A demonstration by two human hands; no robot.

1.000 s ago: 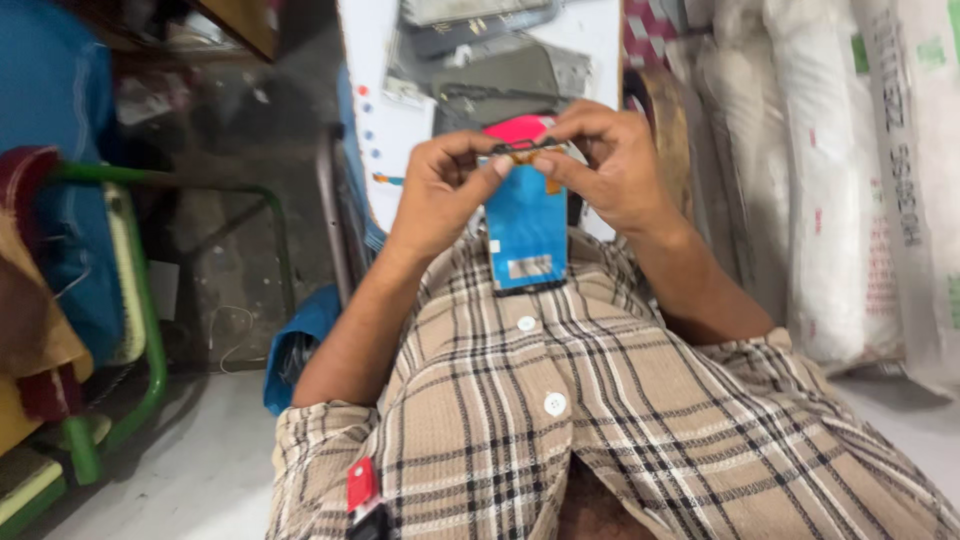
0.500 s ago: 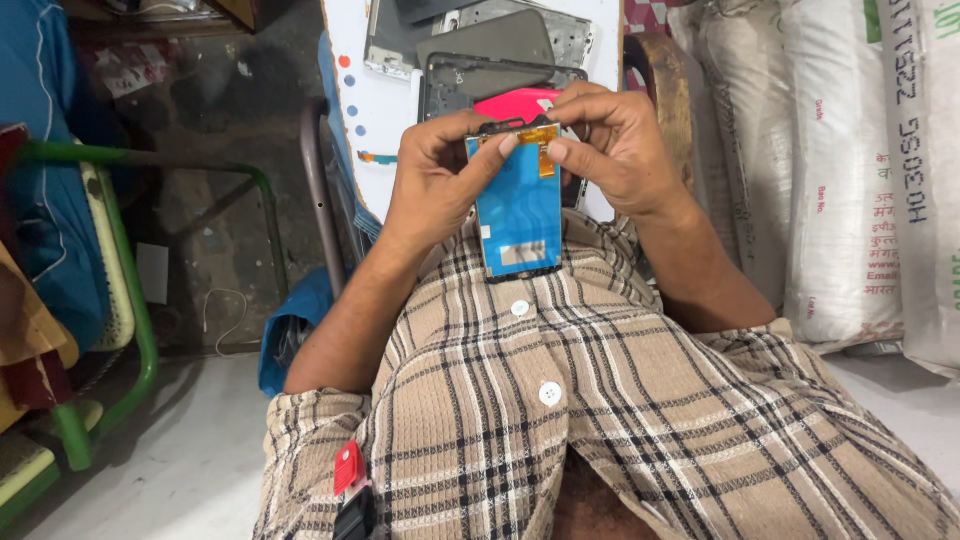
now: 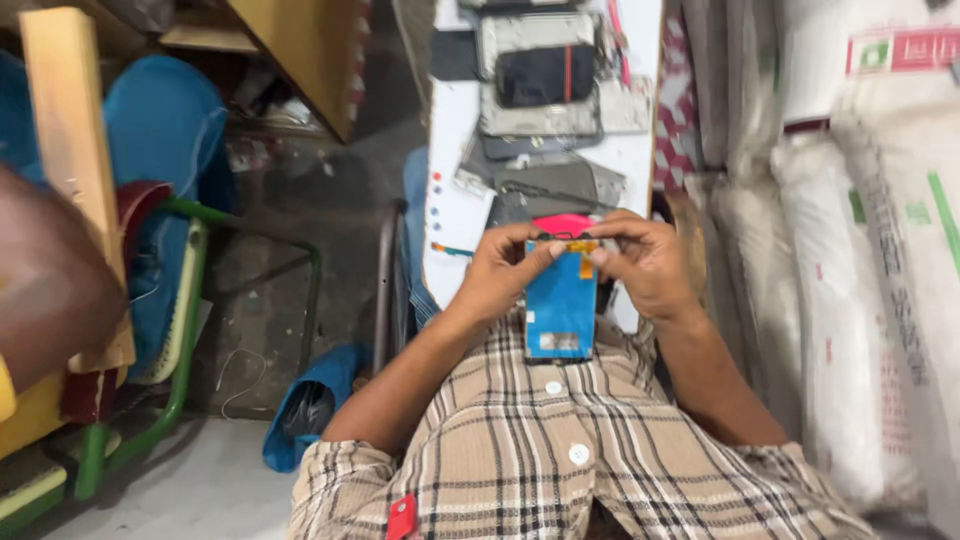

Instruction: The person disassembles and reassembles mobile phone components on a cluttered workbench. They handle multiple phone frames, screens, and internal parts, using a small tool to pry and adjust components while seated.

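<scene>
Both hands hold a flat blue rectangular panel, a phone screen part, upright over my checked shirt. My left hand grips its upper left corner, thumb pressed near the top edge. My right hand pinches the top right, fingertips on a small orange flex strip along the top. A pink object shows just behind the panel's top.
A white board ahead carries several phone frames and parts. White woven sacks stack up on the right. A green-framed chair and blue cloth stand at left, a blue bag on the floor.
The view has shifted so the hands and panel sit lower in frame. The panel has tilted more upright, and both thumbs have moved onto the orange strip at its top.
</scene>
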